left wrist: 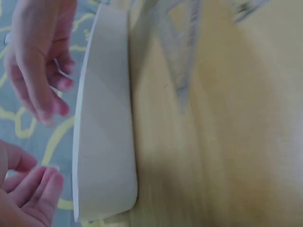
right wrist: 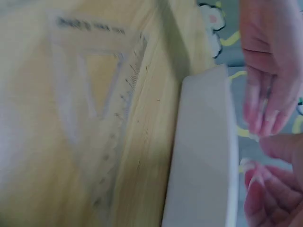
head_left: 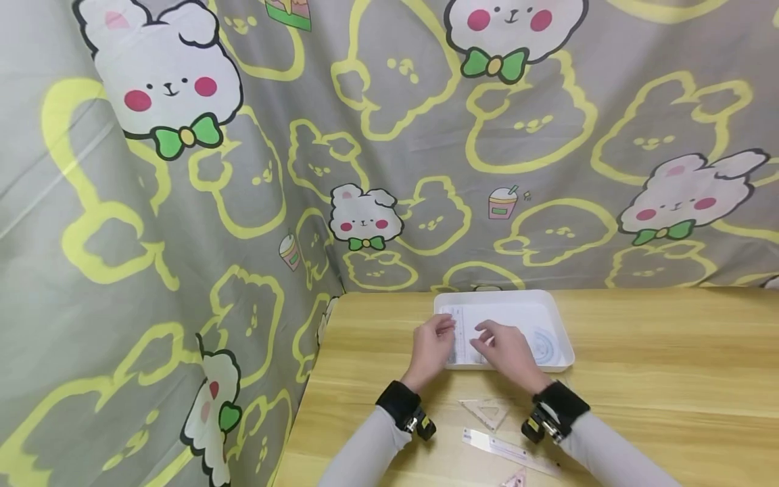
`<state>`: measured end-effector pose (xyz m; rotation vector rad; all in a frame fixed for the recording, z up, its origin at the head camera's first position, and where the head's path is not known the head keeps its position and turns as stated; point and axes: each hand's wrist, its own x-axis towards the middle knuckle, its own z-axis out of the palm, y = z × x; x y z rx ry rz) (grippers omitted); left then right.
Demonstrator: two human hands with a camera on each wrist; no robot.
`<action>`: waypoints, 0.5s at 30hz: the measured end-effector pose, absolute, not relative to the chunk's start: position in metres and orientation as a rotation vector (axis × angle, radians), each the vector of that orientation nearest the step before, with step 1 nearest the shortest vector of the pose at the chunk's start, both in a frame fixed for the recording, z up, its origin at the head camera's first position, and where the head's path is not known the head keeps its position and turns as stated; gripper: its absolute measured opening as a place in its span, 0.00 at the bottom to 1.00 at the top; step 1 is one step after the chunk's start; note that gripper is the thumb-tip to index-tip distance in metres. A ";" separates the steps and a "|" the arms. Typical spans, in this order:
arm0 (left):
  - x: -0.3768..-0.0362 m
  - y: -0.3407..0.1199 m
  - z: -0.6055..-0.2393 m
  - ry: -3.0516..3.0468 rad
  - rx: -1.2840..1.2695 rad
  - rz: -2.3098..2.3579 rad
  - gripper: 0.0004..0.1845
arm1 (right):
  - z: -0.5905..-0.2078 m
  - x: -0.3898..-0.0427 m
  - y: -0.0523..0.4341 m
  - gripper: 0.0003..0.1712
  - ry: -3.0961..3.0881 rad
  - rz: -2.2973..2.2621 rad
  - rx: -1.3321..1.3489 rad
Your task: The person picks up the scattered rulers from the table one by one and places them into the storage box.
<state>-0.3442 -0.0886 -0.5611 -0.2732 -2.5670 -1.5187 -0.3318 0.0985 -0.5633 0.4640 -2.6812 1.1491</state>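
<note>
Over the near-left part of a white tray [head_left: 505, 368] hover both hands, with a gap between them. The left hand [head_left: 432, 346] has loosely bent fingers above a clear ruler [head_left: 459, 331] lying in the tray. Facing it, the right hand [head_left: 508, 348] has thumb and fingers apart, with nothing visible between them. A pale blue clear protractor [head_left: 544, 346] lies in the tray's right side. In the left wrist view the left hand [left wrist: 28, 191] and right hand [left wrist: 42, 56] appear beyond the tray wall [left wrist: 106, 113]. The right wrist view shows the left hand [right wrist: 270, 71] and right hand [right wrist: 279, 184].
On the wooden table [head_left: 657, 379], nearer than the tray, lie a clear set square [head_left: 465, 406], a clear ruler [head_left: 511, 452] and a pinkish triangular piece [head_left: 516, 480] at the frame's bottom. A patterned curtain [head_left: 426, 155] hangs behind and to the left.
</note>
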 end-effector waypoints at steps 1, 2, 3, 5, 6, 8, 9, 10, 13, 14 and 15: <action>-0.338 -0.089 -0.560 -2.611 -0.323 -1.490 0.16 | -0.562 -0.325 0.104 0.17 -2.673 1.170 0.508; -0.332 -0.090 -0.560 -2.659 -0.380 -1.443 0.16 | -0.560 -0.317 0.109 0.16 -2.673 1.195 0.545; -0.326 -0.091 -0.559 -2.712 -0.437 -1.377 0.17 | -0.560 -0.309 0.114 0.16 -2.677 1.213 0.580; -0.314 -0.092 -0.558 -2.803 -0.554 -1.194 0.17 | -0.560 -0.292 0.125 0.15 -2.696 1.237 0.655; -0.308 -0.093 -0.558 -2.837 -0.611 -1.081 0.17 | -0.560 -0.283 0.130 0.15 -2.706 1.239 0.686; -0.297 -0.094 -0.559 -2.846 -0.708 -0.862 0.17 | -0.562 -0.268 0.139 0.14 -2.723 1.222 0.723; -0.292 -0.095 -0.560 -2.828 -0.749 -0.773 0.18 | -0.564 -0.260 0.144 0.13 -2.729 1.204 0.742; -0.287 -0.095 -0.561 -2.804 -0.780 -0.703 0.18 | -0.565 -0.254 0.148 0.13 -2.733 1.192 0.753; -0.274 -0.095 -0.563 -2.724 -0.817 -0.586 0.20 | -0.569 -0.237 0.160 0.13 -2.755 1.162 0.754; -0.270 -0.095 -0.564 -2.701 -0.824 -0.573 0.21 | -0.571 -0.232 0.163 0.13 -2.766 1.161 0.750; -0.267 -0.095 -0.564 -2.686 -0.828 -0.571 0.21 | -0.573 -0.227 0.167 0.13 -2.769 1.159 0.754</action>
